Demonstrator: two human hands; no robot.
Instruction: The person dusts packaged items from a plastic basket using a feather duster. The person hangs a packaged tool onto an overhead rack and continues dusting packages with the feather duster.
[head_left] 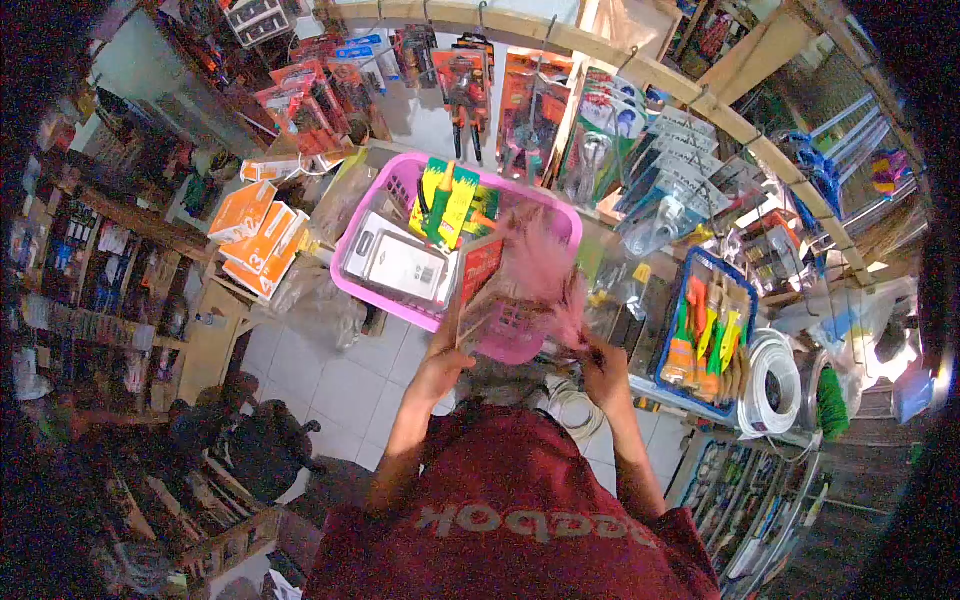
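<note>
Head view: the right hand [600, 375] is gripping a feathery pink item [540, 265] right of centre, the left hand [445, 362], finger hold indistinct, is hovering by the pink basket [378, 306], upper centre, orange boxes [268, 250] lying left.

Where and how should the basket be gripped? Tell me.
Probably by the rim of the basket at both ends, left hand from the left, right hand from the right. Its lip borders the long open top; pink fluff covers part of the right half.
</note>
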